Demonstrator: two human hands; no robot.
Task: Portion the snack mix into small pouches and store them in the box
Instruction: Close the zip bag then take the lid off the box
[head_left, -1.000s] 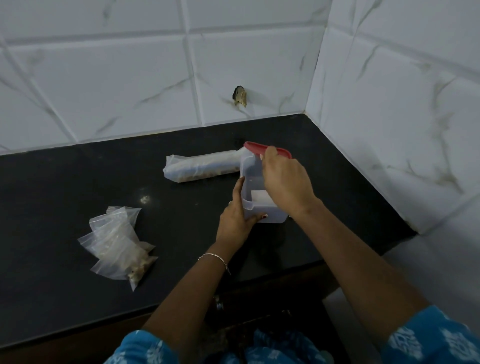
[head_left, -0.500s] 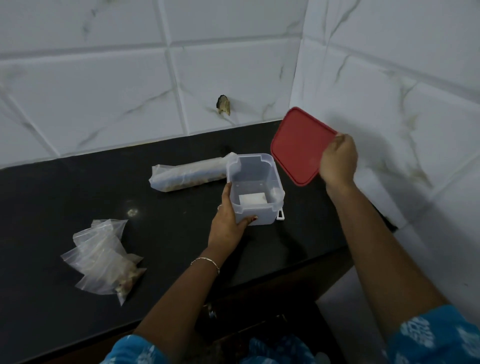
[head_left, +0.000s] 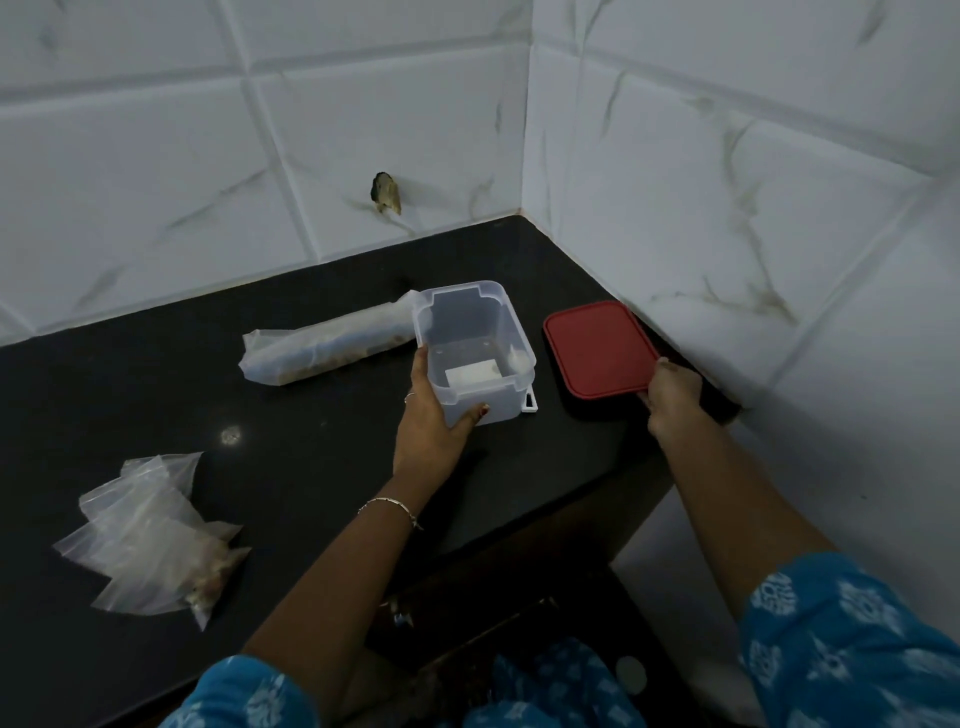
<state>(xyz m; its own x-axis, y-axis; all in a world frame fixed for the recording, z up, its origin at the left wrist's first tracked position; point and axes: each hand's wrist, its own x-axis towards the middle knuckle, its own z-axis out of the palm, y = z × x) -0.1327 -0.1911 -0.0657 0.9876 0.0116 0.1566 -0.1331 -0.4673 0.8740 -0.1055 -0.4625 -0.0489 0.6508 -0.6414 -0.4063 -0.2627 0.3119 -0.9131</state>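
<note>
Both hands are busy. The left hand (head_left: 431, 421) grips the near left corner of the clear plastic box (head_left: 475, 332), thumb curled across its near wall and fingers up its left wall. The right hand (head_left: 672, 395) pinches the near corner of the red lid (head_left: 597, 348), which lies flat and low by the worktop's right edge, close under the tiled side wall (head_left: 727, 208) — whether it fully rests on the black worktop (head_left: 260, 415) I cannot tell.

The box stands upright and open toward the back right corner, just left of the lid, with a white slip on its floor. A long rolled bag of snack mix (head_left: 322, 348) lies behind and left of the box, its end touching the box's far left corner. Near the worktop's front left edge, well apart from the box, sits a loose pile of small zip pouches (head_left: 150, 535) — some hold a little mix.
</note>
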